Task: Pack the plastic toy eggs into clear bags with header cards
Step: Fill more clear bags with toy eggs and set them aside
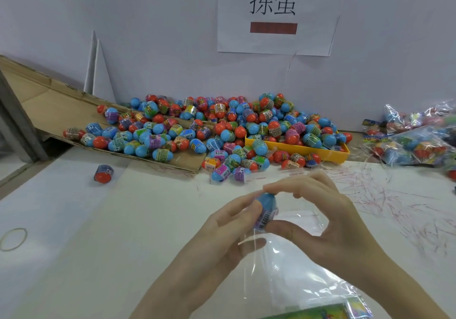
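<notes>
A blue toy egg [267, 201] with a printed wrap band is held between both hands above the white table. My left hand [222, 235] pinches its left side together with the edge of a clear bag [291, 269]. My right hand [323, 215] grips the egg from the right, thumb underneath. The clear bag hangs down toward me, and a green header card [328, 312] shows at its lower end. A big pile of blue and red eggs [209, 131] lies at the back of the table.
A yellow tray [320, 152] holds part of the pile, and flattened cardboard [49, 101] slopes down on the left. Filled bags [414, 141] lie at the right. One loose egg [103, 173] and a rubber band [13, 239] sit left. Red tear strips [394, 207] litter the right side.
</notes>
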Demonstrator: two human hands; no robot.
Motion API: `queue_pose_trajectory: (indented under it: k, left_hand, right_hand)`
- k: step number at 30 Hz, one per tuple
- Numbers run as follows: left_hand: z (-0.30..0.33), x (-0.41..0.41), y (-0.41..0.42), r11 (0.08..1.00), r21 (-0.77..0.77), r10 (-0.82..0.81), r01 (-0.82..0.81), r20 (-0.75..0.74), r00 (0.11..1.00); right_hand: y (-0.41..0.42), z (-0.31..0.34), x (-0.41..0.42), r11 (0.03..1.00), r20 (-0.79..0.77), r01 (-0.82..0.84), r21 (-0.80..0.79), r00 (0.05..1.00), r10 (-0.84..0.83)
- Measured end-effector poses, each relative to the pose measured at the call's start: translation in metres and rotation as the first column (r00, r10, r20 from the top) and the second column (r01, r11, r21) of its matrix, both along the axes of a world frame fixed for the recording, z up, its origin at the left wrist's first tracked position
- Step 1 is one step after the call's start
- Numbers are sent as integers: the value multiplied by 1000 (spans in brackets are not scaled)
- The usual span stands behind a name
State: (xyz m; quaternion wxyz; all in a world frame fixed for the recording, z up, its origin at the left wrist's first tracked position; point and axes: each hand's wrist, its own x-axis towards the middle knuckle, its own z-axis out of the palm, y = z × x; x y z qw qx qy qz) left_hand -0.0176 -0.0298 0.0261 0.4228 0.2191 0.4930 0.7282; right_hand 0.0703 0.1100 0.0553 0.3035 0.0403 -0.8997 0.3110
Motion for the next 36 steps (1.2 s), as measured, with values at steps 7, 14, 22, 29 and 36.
queue_pose_trajectory:
  k: [7, 14, 22, 29, 36]
  left_hand:
    - [-5, 10, 4, 999, -46, 12, -15, -78, 997]
    - [-12, 13, -5, 1000, -15, 28, -28, 21, 999]
    - [-27, 6, -14, 989, -64, 139, -136, 49, 989]
    - [-26, 5, -20, 985, -96, 149, -143, 60, 987]
    - [-24, 5, -19, 970, -112, 207, -216, -86, 975]
  right_hand:
    - [-6, -9, 2, 995, 25, 3, 96, 1000, -5]
    - [-11, -13, -8, 983, 87, -45, 178, 996, 30]
    - [17, -6, -76, 908, -16, 175, -380, 981, -196]
    - [39, -53, -128, 847, 334, 180, 500, 863, -380]
    - [41, -47, -110, 940, 198, 314, 131, 921, -335]
